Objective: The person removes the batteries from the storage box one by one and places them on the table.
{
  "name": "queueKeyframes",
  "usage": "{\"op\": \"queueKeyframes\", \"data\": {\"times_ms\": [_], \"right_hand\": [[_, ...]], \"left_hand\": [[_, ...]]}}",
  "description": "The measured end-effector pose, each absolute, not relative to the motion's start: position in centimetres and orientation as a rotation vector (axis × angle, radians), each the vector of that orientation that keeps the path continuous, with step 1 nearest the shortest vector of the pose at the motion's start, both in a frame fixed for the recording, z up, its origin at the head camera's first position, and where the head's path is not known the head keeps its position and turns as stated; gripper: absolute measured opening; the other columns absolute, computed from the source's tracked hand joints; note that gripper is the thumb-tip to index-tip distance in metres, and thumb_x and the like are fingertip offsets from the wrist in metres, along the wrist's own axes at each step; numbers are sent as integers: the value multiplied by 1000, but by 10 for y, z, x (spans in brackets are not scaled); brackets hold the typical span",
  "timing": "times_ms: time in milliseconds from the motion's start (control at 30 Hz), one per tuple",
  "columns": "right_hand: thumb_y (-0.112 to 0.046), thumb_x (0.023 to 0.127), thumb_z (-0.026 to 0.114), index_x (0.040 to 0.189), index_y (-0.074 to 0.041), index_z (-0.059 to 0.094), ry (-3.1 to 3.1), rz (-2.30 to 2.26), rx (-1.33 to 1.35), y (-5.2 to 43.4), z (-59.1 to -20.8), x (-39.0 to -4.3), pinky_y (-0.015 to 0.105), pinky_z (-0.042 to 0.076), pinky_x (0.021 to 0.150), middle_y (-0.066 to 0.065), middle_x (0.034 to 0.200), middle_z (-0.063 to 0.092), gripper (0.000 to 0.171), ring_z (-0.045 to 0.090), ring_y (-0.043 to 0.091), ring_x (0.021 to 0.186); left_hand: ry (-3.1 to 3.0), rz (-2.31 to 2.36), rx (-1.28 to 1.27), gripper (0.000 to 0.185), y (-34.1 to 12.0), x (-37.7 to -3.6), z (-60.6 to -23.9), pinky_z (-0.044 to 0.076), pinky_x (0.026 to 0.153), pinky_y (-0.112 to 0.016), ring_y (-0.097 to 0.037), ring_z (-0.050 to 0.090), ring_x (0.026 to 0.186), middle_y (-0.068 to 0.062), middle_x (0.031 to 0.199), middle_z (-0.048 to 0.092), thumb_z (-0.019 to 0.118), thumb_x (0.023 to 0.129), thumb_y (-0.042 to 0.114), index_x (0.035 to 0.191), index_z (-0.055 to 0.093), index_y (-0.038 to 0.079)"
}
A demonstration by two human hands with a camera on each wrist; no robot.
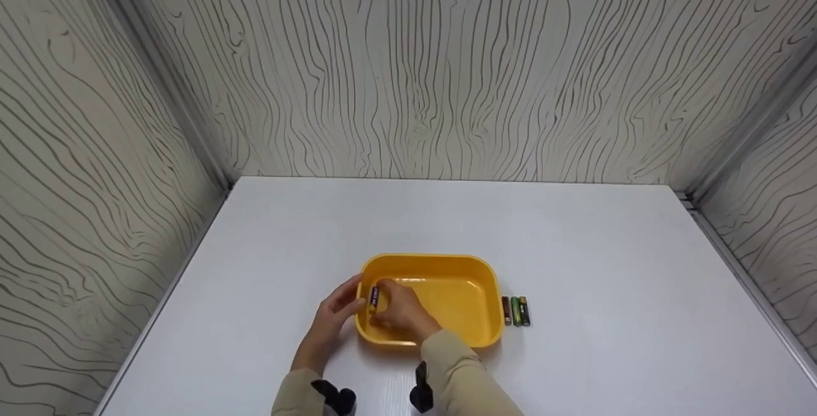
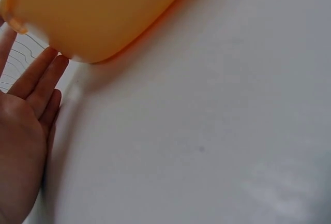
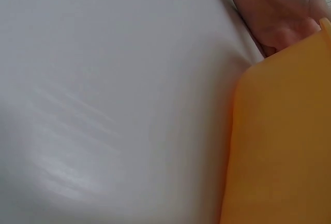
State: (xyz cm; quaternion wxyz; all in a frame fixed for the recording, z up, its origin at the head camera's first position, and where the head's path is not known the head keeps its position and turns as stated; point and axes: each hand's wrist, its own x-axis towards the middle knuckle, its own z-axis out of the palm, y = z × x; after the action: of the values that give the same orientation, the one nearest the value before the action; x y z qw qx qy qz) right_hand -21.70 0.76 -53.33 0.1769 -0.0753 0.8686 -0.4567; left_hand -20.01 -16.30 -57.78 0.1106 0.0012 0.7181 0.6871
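Note:
A yellow plastic basin (image 1: 453, 337) stands on the white table. My left hand (image 1: 334, 314) holds its left rim, with the thumb over the edge and the fingers along the outer wall. In the left wrist view the fingers (image 2: 39, 79) reach to that wall. Inside the basin at its left end, my right hand (image 1: 403, 306) pinches a dark blue and yellow battery (image 1: 374, 298) by its two ends between thumb and fingers. In the right wrist view the basin wall (image 3: 284, 131) hides the fingertips of the right hand (image 3: 279, 6) and the battery.
Several batteries (image 1: 516, 311), with dark, green and gold-topped casings, lie side by side just right of the basin. The white tabletop (image 1: 606, 263) extends around it, bounded by wood-grain patterned panels (image 1: 421, 71) at the back and sides.

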Motion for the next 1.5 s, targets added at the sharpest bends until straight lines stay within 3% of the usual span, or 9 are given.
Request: {"op": "queueKeyframes", "data": {"times_ms": [167, 433, 967, 1500], "right_hand": [[-8, 78, 78, 132, -7, 53, 2523, -1242, -233, 5, -532, -217, 50, 45, 108, 15, 123, 63, 60, 57, 28, 108], [-14, 81, 75, 124, -6, 55, 2631, -1129, -323, 3, -535, -219, 46, 50, 99, 16, 114, 65, 48, 58, 27, 100], [-16, 82, 75, 128, -7, 51, 2636, -1039, -302, 4, -539, -217, 41, 54, 97, 11, 111, 64, 53, 58, 21, 94], [-16, 78, 79, 117, -5, 59, 2581, -1083, -373, 9, -524, -222, 39, 57, 94, 9, 105, 67, 45, 61, 19, 91]], "left_hand": [[2111, 2018, 10, 60, -162, -200, -576, 22, 124, -51, -25, 32, 148, -2, 155, 40, 63, 91, 38, 145, 43, 23], [2126, 2032, 29, 60, -162, -202, -577, 25, 123, -48, -27, 35, 146, -5, 154, 43, 64, 91, 35, 145, 44, 20], [2126, 2015, 29, 61, -161, -204, -578, 26, 122, -49, -27, 36, 145, -5, 154, 42, 63, 91, 39, 146, 42, 22], [2136, 2011, 26, 61, -164, -202, -579, 24, 123, -50, -29, 34, 147, -6, 155, 40, 63, 91, 39, 146, 43, 19]]}}
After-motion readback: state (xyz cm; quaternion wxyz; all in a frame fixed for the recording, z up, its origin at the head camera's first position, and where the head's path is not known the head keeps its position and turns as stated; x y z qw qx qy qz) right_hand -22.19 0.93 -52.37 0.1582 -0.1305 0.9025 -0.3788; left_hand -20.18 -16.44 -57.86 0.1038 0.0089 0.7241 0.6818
